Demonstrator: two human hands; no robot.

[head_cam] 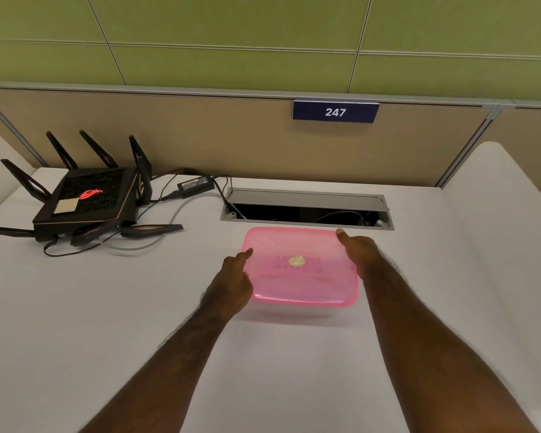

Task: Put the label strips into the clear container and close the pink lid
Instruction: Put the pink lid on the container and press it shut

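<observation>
left hand [236, 276]: at the left edge of the pink lid [300, 267], index finger stretched onto the lid's left rim, other fingers curled loosely; touching, not gripping anything.
right hand [358, 253]: at the lid's right edge, thumb pointing to the far right corner, fingers hidden down the side; cannot tell if they clasp the box.
pink lid: between the two hands, lying flat on top, looks seated all round; whether it has snapped shut is not visible.
clear container [294, 310]: under the lid, only a faint wall showing on the near side, on the white desk [107, 307].
label strips: not clearly seen; blurred purple marks show through the lid, unreadable.
step: probably pressing the lid closed, near the end of the task.
next move: likely a firm push along rim and corners, both hands steadying the box.
lid sticker [296, 261]: round, gold, text too small.
beyond the hands: open cable hatch [306, 207].
far left of left hand: black router [85, 198] with a red glowing logo, power adapter [196, 185] behind it.
farthest: blue sign [335, 111] reads "247".
</observation>
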